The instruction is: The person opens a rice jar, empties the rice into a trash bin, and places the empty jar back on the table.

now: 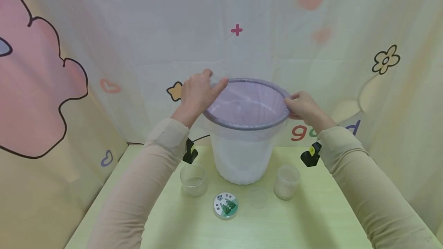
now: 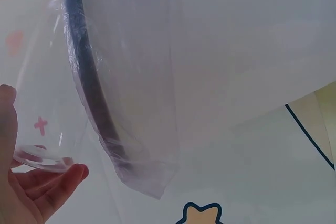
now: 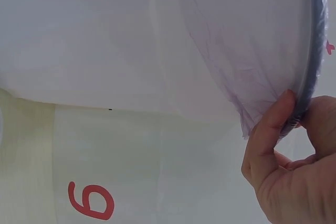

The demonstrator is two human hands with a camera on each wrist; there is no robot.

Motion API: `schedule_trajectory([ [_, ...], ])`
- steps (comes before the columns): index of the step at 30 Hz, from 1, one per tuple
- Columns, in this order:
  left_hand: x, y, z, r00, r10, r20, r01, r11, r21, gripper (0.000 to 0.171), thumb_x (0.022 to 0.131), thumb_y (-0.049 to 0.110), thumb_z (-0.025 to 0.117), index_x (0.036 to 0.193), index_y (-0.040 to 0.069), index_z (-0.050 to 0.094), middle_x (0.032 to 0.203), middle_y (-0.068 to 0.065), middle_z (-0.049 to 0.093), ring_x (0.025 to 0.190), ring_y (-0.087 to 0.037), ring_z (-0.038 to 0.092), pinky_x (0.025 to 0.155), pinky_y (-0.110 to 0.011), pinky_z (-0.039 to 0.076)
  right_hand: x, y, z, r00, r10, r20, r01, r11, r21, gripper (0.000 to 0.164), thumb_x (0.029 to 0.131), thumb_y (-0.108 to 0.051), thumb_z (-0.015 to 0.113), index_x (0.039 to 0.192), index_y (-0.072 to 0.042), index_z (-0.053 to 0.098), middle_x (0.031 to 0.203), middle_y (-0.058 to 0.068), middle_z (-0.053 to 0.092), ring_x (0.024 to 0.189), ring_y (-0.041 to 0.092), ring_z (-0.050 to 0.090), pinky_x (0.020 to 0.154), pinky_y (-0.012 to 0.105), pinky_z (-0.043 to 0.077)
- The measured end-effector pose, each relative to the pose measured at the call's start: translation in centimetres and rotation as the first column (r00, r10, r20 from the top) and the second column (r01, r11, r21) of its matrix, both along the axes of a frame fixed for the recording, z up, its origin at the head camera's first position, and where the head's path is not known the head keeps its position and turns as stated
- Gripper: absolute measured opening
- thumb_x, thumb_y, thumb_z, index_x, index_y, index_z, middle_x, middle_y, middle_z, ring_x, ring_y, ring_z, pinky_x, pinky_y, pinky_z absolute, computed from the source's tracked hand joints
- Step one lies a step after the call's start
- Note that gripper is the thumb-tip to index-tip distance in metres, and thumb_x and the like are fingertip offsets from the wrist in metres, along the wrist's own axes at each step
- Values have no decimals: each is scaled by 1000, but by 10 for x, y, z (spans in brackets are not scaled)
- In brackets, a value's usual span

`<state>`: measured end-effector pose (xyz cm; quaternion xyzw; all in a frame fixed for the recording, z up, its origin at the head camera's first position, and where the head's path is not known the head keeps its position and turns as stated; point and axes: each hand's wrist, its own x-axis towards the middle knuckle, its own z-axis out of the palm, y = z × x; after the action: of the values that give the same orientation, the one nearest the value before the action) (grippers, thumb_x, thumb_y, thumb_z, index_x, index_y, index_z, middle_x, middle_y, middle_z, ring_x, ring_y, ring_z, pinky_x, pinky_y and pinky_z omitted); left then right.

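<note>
A white trash bin (image 1: 242, 156) stands upright with a thin purple trash bag (image 1: 247, 103) lining it and folded over its dark rim. My left hand (image 1: 199, 93) is at the rim's left side. In the left wrist view this hand (image 2: 42, 182) grips a clear, see-through cup-like thing (image 2: 44, 158) beside the bag-covered rim; its full outline is hard to make out. At the right side, my right hand (image 1: 302, 107) pinches the rim and bag. The right wrist view shows its fingers (image 3: 268, 135) on the outer side and the thumb inside.
In front of the bin, a clear glass cup (image 1: 193, 181) stands at left and a translucent jar (image 1: 287, 183) at right. Between them lie a round printed lid (image 1: 225, 205) and a faint clear disc (image 1: 257, 198). A printed curtain (image 1: 194, 22) hangs behind the table (image 1: 277, 226).
</note>
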<state>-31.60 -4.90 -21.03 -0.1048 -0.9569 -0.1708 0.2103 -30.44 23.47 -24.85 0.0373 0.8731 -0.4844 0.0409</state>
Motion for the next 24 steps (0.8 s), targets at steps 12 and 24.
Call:
schedule_trajectory([
  [12,7,5,3,980,-141,-137,136,990,-46,61,80,54,62,131,22,49,121,-6,56,93,-24,58,63,-33,48,-1,-2,1,1000,-3,8,3,1000,-4,56,94,-20,39,137,11,23,115,20,46,76,8,58,76,23,52],
  [24,5,8,0,931,-326,-167,295,938,-183,56,84,35,66,135,23,46,141,-6,40,127,-27,39,92,-37,45,1,-1,2,1000,21,-5,-21,1000,-13,55,93,-19,39,135,13,23,114,20,46,75,7,58,76,22,52],
])
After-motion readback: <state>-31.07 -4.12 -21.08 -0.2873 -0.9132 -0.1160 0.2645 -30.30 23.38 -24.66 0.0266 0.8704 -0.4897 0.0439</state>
